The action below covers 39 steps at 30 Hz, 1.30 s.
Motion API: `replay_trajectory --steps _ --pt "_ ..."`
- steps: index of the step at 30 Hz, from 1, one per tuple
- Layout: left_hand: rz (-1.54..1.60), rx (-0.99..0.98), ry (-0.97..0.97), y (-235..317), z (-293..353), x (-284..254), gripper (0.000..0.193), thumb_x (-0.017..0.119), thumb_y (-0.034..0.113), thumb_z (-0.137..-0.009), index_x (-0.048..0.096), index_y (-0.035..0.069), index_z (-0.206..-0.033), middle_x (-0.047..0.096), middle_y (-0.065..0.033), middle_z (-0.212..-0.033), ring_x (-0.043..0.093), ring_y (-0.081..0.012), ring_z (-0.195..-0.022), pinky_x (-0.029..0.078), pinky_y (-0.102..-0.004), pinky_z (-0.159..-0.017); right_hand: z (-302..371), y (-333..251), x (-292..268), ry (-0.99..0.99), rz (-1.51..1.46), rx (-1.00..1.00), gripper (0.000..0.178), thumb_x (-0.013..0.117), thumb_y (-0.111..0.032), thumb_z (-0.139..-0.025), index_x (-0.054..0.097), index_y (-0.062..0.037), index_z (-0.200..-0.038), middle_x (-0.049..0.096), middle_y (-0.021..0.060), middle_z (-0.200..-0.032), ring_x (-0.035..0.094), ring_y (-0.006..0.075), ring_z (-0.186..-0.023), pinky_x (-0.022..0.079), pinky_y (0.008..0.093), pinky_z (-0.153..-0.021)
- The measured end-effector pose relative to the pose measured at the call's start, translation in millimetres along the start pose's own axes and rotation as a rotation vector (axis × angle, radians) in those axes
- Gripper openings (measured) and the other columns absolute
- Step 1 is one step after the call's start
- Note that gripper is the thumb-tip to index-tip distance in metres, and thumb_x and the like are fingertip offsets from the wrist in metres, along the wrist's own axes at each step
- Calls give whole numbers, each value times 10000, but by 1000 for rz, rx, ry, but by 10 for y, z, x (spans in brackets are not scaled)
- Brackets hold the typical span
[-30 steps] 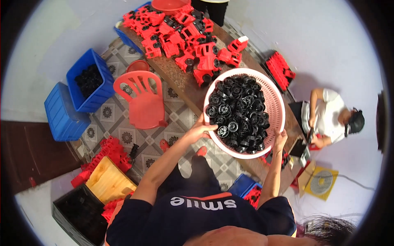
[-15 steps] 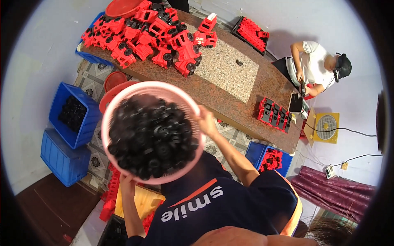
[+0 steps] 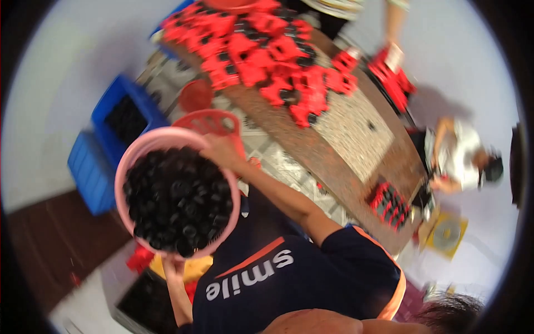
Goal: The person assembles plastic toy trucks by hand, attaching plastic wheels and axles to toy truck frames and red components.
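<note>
I carry a round pink plastic basket [image 3: 119,192] in front of my body. It is heaped with small black toy wheels [image 3: 181,195]. My left hand [image 3: 173,267] grips the basket at its near side, most of its fingers hidden beneath the rim. On the far right side of the rim, my right hand [image 3: 219,151] is closed over the edge. Just beyond that hand lies a red basket with holes [image 3: 225,119], low by the table.
Red toy trucks [image 3: 250,55] pile on the stone-topped table [image 3: 406,145]. Blue bins [image 3: 92,172] stand at left. One co-worker [image 3: 467,150] is at the right; another's arm [image 3: 396,25] reaches to red parts at the back. A yellow fan [image 3: 446,234] stands at far right.
The basket has moved left and slightly nearer, still between both my hands. My view has turned, so the table appears farther right. A second co-worker's arm has come into view at the back.
</note>
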<state>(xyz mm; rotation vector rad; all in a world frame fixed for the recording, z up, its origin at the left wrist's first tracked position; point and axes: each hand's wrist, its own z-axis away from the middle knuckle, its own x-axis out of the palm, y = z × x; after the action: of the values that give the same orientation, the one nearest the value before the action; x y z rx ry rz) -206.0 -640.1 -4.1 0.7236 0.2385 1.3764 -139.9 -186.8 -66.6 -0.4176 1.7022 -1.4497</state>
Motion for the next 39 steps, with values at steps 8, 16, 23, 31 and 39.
replay_trajectory --steps 8,16,23,31,39 --pt "223 49 26 -67 -147 -89 314 581 -11 -844 542 90 -1138 622 -17 -967 621 -156 -831 550 -256 -694 -352 -8 95 -194 -103 182 392 688 -211 -757 659 -25 -1102 691 170 -948 678 274 -879 508 391 -809" --pt "155 158 -21 166 -207 370 581 544 -58 -723 485 37 -1293 610 -63 -1150 618 -240 -1047 539 -363 -908 -354 -58 248 -125 -81 130 438 688 -271 -760 641 -60 -1140 704 161 -887 689 282 -845 516 398 -793" --pt "93 220 -111 248 -722 -81 408 543 -60 -737 565 16 -1137 622 -59 -956 626 -194 -842 529 -332 -806 -290 -361 140 19 -76 -1 408 688 -179 -810 625 7 -1167 702 125 -956 658 161 -871 509 332 -798" --pt "-3 56 -259 666 -1123 -212 484 560 -41 -735 538 -7 -1218 627 -70 -1115 630 -211 -1014 521 -350 -933 -159 -488 192 139 148 164 379 667 -314 -830 636 -8 -1051 676 223 -949 670 336 -902 493 451 -786" --pt "-70 -119 -387 1056 -1329 -9 583 625 3 -729 504 66 -1296 583 -63 -1221 581 -234 -1113 480 -412 -994 -140 -588 166 291 -53 301 439 694 -235 -772 624 -19 -1149 682 216 -1000 660 348 -967 495 421 -870"
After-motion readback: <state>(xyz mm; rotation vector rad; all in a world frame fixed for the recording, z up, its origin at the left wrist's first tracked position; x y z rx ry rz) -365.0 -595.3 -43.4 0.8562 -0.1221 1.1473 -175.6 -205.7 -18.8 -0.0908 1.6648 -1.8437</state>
